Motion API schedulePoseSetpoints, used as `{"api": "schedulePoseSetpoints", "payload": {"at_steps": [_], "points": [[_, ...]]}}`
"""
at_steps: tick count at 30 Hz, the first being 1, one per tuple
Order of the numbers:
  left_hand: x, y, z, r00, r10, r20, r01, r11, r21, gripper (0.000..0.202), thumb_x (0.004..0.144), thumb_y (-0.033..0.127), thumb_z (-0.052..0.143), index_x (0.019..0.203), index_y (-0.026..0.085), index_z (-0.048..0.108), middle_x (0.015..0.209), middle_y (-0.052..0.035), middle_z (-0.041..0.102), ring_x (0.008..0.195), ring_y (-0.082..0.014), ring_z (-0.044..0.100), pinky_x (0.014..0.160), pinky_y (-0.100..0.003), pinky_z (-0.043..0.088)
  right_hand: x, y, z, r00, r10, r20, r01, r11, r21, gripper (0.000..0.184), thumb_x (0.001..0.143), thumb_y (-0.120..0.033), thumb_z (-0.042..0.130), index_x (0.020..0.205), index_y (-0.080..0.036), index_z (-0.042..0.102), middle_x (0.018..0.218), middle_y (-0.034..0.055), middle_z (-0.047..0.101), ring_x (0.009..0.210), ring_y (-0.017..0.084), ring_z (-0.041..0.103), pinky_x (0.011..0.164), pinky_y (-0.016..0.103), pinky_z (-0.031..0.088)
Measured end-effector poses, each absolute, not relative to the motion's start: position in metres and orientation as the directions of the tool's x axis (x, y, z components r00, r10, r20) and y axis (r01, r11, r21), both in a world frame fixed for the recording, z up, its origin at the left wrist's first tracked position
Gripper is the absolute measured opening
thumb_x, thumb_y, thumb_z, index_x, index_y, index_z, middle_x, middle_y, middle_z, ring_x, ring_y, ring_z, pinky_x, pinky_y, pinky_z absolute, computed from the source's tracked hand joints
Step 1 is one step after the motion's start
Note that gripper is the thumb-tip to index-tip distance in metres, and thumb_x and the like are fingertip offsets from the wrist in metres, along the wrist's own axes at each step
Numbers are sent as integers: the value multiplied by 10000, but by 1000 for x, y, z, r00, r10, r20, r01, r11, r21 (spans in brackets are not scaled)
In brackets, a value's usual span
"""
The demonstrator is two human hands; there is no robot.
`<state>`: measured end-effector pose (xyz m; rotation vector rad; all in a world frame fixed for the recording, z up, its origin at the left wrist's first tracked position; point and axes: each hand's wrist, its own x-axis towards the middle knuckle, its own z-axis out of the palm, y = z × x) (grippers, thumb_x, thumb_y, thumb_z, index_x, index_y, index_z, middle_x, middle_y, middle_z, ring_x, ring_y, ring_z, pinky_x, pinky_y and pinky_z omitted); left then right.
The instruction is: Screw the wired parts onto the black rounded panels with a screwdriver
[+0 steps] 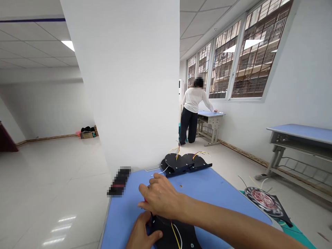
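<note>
**A person is working with both hands at a black plate [188, 237] on the near end of the counter [207, 197].**

The left hand [142, 231] is curling against the plate's left side and seems to be holding it, while the right hand [160, 197] is reaching across, half closed, just above; I cannot tell if it is gripping. The view is cutting off the plate, so its long axis is unclear. A second black plate [181, 164] is lying crosswise at the far end, and a co-worker [193, 110] is standing at a far desk [211, 117] beside the windows [225, 58].
</note>
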<state>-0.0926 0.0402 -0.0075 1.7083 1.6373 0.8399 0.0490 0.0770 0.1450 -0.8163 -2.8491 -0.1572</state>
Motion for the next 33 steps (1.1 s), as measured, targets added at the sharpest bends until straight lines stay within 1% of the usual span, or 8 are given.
{"api": "schedulePoseSetpoints", "payload": {"at_steps": [6, 9, 12, 16, 21, 25, 30, 33], "points": [[-92, 40, -8, 22, 999, 31, 596, -38, 802, 448, 623, 173, 640, 1067, 114, 646, 985, -79, 683, 882, -251, 569, 815, -350, 433, 49, 80, 141, -869, 444, 218, 460, 887, 29, 267, 908, -264, 548, 1142, -135, 558, 882, 95, 710, 884, 241, 602, 817, 359, 404], [-92, 40, -10, -9, 999, 39, 565, -27, 825, 443, 615, 179, 655, 1055, 135, 648, 994, -65, 683, 898, -248, 574, 826, -340, 437, 48, 80, 139, -837, 497, 228, 519, 854, 46, 335, 893, -432, 579, 1023, -124, 590, 838, 118, 708, 811, 261, 611, 803, 390, 400], [-92, 40, -10, 13, 999, 49, 548, -48, 835, 397, 629, 216, 660, 1019, 141, 654, 975, -65, 683, 892, -252, 579, 809, -336, 441, 48, 80, 140, -883, 403, 243, 417, 909, 9, 332, 895, -379, 573, 1161, -182, 543, 966, 80, 713, 926, 241, 606, 832, 360, 390], [-92, 39, -8, 8, 999, 31, 586, -30, 810, 450, 620, 192, 641, 1065, 124, 649, 974, -77, 679, 885, -253, 568, 819, -344, 426, 46, 79, 139, -831, 512, 217, 538, 839, 80, 266, 936, -375, 517, 967, -127, 608, 734, 104, 710, 718, 242, 647, 773, 374, 389], [-93, 41, -13, 33, 998, 45, 550, -56, 833, 433, 653, 262, 648, 1067, 135, 638, 1022, -89, 679, 905, -262, 581, 829, -355, 435, 46, 77, 134, -856, 453, 250, 480, 876, 54, 282, 906, -372, 558, 1097, -167, 533, 844, 71, 730, 776, 238, 672, 759, 346, 409], [-92, 42, -15, 16, 999, 36, 576, -39, 817, 454, 614, 189, 632, 1063, 122, 650, 1010, -94, 687, 908, -268, 583, 833, -368, 434, 45, 76, 126, -771, 588, 245, 619, 782, 69, 282, 944, -410, 509, 969, -133, 556, 711, 93, 715, 656, 256, 674, 692, 361, 420], [-92, 41, -15, 21, 999, 46, 549, -50, 834, 425, 624, 203, 629, 1042, 132, 653, 1063, -97, 691, 948, -272, 592, 862, -371, 439, 53, 74, 129, -818, 497, 290, 508, 860, -44, 334, 906, -306, 548, 1205, -185, 464, 1019, 65, 714, 890, 221, 668, 770, 319, 431], [-93, 41, -14, -16, 999, 42, 572, -25, 820, 470, 603, 181, 642, 1070, 129, 654, 1060, -88, 693, 960, -269, 590, 878, -362, 434, 54, 74, 131, -786, 578, 221, 591, 806, -6, 228, 930, -318, 528, 1058, -130, 543, 810, 94, 734, 717, 248, 681, 738, 361, 429]]}}
